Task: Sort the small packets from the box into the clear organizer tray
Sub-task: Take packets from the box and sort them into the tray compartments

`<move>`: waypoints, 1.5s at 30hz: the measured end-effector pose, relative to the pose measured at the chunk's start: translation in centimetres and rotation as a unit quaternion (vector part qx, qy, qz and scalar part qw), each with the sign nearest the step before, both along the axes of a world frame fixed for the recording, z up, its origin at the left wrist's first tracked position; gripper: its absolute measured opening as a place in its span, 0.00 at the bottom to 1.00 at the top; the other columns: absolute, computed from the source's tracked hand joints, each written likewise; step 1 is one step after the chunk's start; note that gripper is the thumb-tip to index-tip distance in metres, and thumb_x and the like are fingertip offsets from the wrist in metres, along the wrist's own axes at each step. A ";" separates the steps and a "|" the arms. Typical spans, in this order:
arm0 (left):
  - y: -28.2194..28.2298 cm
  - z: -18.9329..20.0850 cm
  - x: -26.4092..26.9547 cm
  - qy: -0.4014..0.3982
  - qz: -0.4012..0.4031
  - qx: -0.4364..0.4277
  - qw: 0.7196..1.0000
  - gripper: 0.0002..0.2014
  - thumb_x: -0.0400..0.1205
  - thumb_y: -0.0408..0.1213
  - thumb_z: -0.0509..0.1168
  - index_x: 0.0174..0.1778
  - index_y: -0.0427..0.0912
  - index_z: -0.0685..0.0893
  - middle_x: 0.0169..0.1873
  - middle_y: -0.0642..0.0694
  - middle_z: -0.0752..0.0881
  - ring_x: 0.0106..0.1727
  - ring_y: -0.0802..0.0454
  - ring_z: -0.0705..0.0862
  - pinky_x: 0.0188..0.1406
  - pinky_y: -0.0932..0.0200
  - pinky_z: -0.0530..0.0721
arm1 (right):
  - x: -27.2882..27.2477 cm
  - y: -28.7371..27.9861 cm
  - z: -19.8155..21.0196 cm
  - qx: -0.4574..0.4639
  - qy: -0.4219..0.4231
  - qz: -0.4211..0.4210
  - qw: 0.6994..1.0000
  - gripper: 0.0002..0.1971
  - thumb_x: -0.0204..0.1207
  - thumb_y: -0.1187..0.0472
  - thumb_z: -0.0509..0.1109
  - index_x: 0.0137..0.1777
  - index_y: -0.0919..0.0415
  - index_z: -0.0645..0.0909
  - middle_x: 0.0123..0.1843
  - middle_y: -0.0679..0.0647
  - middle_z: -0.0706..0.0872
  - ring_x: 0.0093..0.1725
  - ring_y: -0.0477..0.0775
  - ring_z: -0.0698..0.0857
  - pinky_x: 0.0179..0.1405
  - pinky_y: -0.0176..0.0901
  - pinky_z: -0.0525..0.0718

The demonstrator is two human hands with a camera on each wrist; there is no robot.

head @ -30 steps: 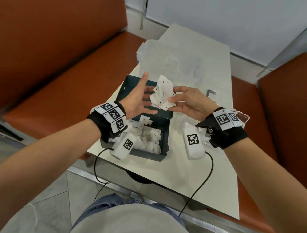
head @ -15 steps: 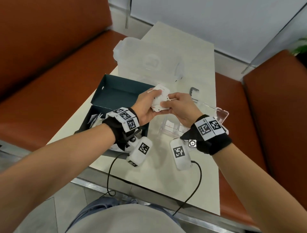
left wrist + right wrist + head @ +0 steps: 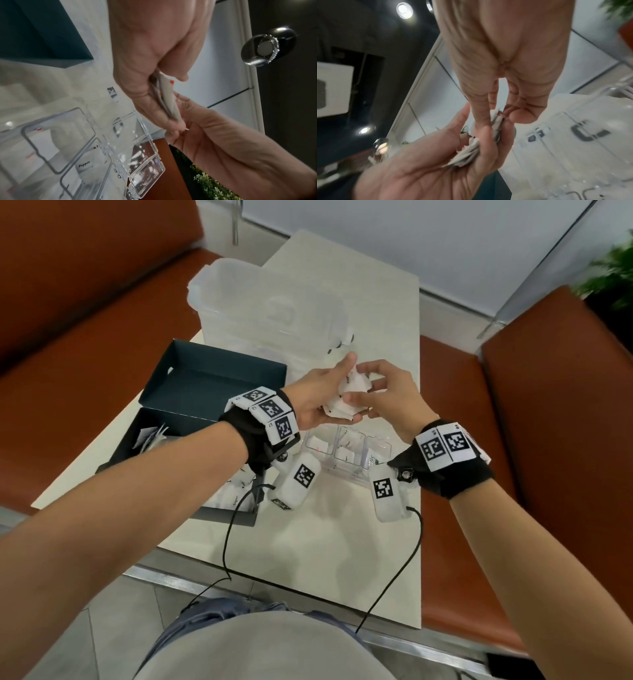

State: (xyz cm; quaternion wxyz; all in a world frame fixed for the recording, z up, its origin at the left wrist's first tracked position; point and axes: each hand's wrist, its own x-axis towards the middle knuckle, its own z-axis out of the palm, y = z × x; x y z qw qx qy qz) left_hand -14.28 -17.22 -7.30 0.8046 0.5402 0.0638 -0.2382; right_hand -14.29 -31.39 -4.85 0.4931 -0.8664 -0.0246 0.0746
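Pinching one loose packet stack (image 3: 346, 398), left hand (image 3: 317, 402) and right hand (image 3: 387, 395) are risking spills beside organizer tray (image 3: 346, 453).

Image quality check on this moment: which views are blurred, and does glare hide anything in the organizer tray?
Head view: mostly sharp; the plant at the right edge is smeared. Left wrist view: glare streaks the organizer tray, yet a "Pepper" packet stays legible. Right wrist view: motion-blurred throughout; the packets are soft.

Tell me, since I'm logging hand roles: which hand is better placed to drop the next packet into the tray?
Right, probably. The right hand pinches the stack of packets cradled in the left hand, directly above the clear organizer tray.
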 end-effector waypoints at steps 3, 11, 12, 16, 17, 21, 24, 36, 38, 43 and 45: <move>-0.9 -0.2 -0.1 0.004 -0.019 -0.009 1.000 0.14 0.88 0.42 0.59 0.60 0.37 0.82 0.49 0.36 0.89 0.41 0.42 0.90 0.38 0.51 0.90 | 0.1 -1.7 -0.4 0.046 0.035 -0.020 0.998 0.22 0.70 0.70 0.78 0.63 0.62 0.78 0.45 0.62 0.85 0.44 0.60 0.85 0.36 0.44 0.81; -2.2 -1.7 -0.1 -0.026 -0.014 0.077 0.997 0.15 0.82 0.27 0.66 0.66 0.37 0.80 0.54 0.34 0.88 0.42 0.41 0.90 0.32 0.55 0.90 | 0.3 -4.1 -1.2 0.049 0.057 0.014 0.997 0.21 0.69 0.69 0.79 0.61 0.59 0.80 0.48 0.61 0.88 0.42 0.53 0.86 0.36 0.41 0.82; -2.0 -1.8 0.0 -0.031 -0.015 0.085 0.996 0.15 0.82 0.27 0.67 0.65 0.38 0.81 0.55 0.34 0.88 0.43 0.39 0.90 0.32 0.54 0.90 | 0.5 -4.1 -1.2 0.041 0.047 0.009 0.998 0.18 0.71 0.65 0.79 0.60 0.59 0.82 0.47 0.61 0.88 0.41 0.51 0.84 0.36 0.40 0.82; -1.2 -1.9 0.2 -0.051 -0.017 0.096 0.994 0.14 0.80 0.27 0.70 0.61 0.39 0.82 0.52 0.35 0.89 0.42 0.40 0.90 0.31 0.53 0.90 | 1.5 -4.4 -1.0 -0.006 0.003 -0.028 1.000 0.13 0.70 0.65 0.80 0.53 0.65 0.85 0.38 0.56 0.86 0.32 0.47 0.82 0.32 0.36 0.83; -1.0 -1.9 0.3 -0.052 -0.017 0.092 0.994 0.16 0.80 0.28 0.71 0.63 0.39 0.82 0.52 0.36 0.89 0.43 0.40 0.90 0.30 0.53 0.90 | 1.7 -4.5 -1.0 -0.009 0.003 -0.033 0.999 0.12 0.69 0.66 0.80 0.52 0.66 0.85 0.37 0.57 0.87 0.32 0.47 0.83 0.31 0.35 0.83; 0.0 -2.0 0.5 -0.043 -0.009 0.074 0.996 0.19 0.80 0.29 0.70 0.67 0.37 0.80 0.55 0.36 0.88 0.41 0.41 0.90 0.28 0.56 0.88 | 2.5 -4.2 -0.8 -0.002 0.027 -0.026 0.999 0.08 0.71 0.65 0.78 0.48 0.64 0.86 0.37 0.57 0.90 0.32 0.48 0.88 0.28 0.33 0.82; 0.7 -2.2 0.8 -0.040 0.010 0.083 0.996 0.17 0.80 0.29 0.71 0.65 0.38 0.81 0.54 0.36 0.89 0.38 0.43 0.91 0.27 0.56 0.87 | 2.9 -4.1 -0.8 0.022 0.018 -0.040 0.999 0.04 0.72 0.65 0.77 0.44 0.61 0.86 0.38 0.55 0.90 0.32 0.47 0.88 0.29 0.34 0.83; 4.6 -2.5 1.1 -0.039 0.071 0.093 0.992 0.17 0.79 0.26 0.71 0.65 0.33 0.80 0.51 0.36 0.88 0.36 0.43 0.90 0.30 0.53 0.89 | 1.6 -3.0 -7.7 -0.306 -0.064 0.072 0.947 0.01 0.73 0.69 0.70 0.43 0.65 0.83 0.41 0.57 0.86 0.47 0.57 0.84 0.43 0.39 0.77; 4.7 -2.5 1.0 -0.036 0.065 0.093 0.993 0.17 0.79 0.26 0.71 0.65 0.34 0.80 0.51 0.36 0.88 0.37 0.42 0.91 0.34 0.52 0.91 | 1.5 -2.6 -8.5 -0.313 -0.077 0.069 0.944 0.02 0.74 0.69 0.69 0.46 0.67 0.81 0.43 0.59 0.85 0.46 0.60 0.84 0.42 0.42 0.80; 4.5 -2.5 0.7 -0.033 0.060 0.097 0.993 0.18 0.80 0.27 0.71 0.65 0.35 0.80 0.50 0.38 0.88 0.38 0.42 0.90 0.36 0.51 0.91 | 1.0 -1.7 -9.6 -0.382 -0.129 0.079 0.912 0.03 0.77 0.70 0.64 0.49 0.69 0.77 0.48 0.63 0.82 0.45 0.64 0.82 0.43 0.52 0.82; 4.4 -2.4 0.6 -0.032 0.058 0.096 0.993 0.18 0.80 0.27 0.71 0.66 0.35 0.80 0.51 0.37 0.88 0.39 0.41 0.90 0.38 0.50 0.91 | 0.9 -1.6 -9.9 -0.417 -0.130 0.081 0.896 0.05 0.78 0.69 0.63 0.51 0.69 0.78 0.52 0.63 0.80 0.49 0.64 0.81 0.49 0.53 0.81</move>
